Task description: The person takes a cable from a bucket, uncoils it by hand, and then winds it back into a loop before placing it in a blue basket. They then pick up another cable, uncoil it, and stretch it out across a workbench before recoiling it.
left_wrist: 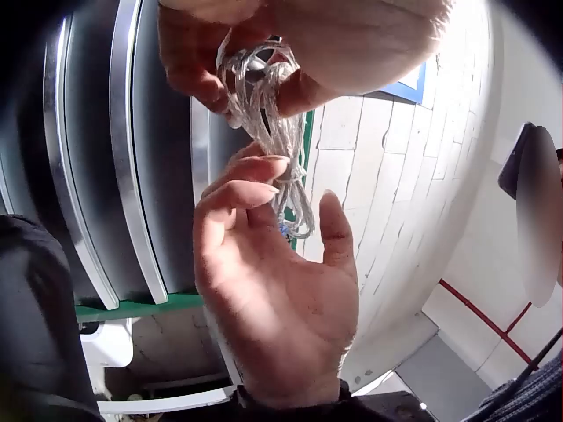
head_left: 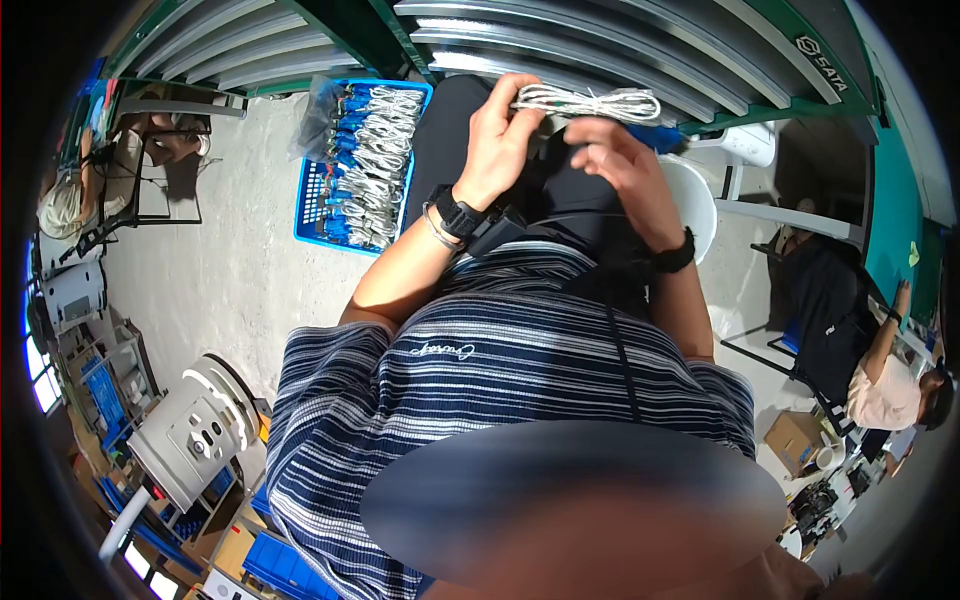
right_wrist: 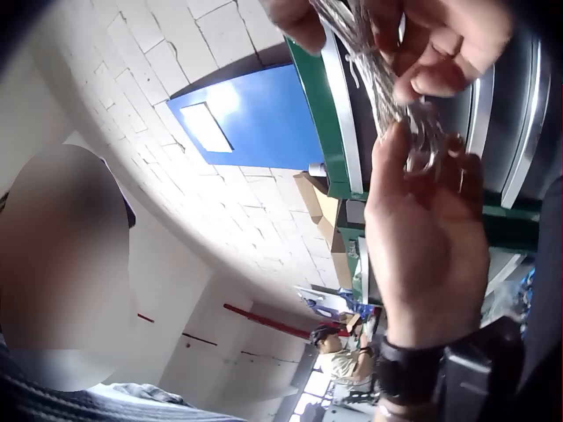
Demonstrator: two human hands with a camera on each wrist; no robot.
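Observation:
A bundled white cable (head_left: 590,103), looped and tied near its middle, stretches in front of the cabinet. My left hand (head_left: 497,145) grips one end of it, thumb and fingers pressed around the loops, as the right wrist view also shows. My right hand (head_left: 625,170) is near the other end, its fingers loosely bent. In the left wrist view, the fingertips of that right hand (left_wrist: 280,272) are right at the tied part of the cable (left_wrist: 283,149), while its thumb stands apart. A blue part (head_left: 655,137) shows below the bundle's right end.
A blue basket (head_left: 300,215) of similar tied cables with blue ends stands at my left. A white bucket (head_left: 700,205) is by my right leg. The green cabinet (head_left: 800,110) with metal slats is directly ahead. Other people sit farther off on both sides.

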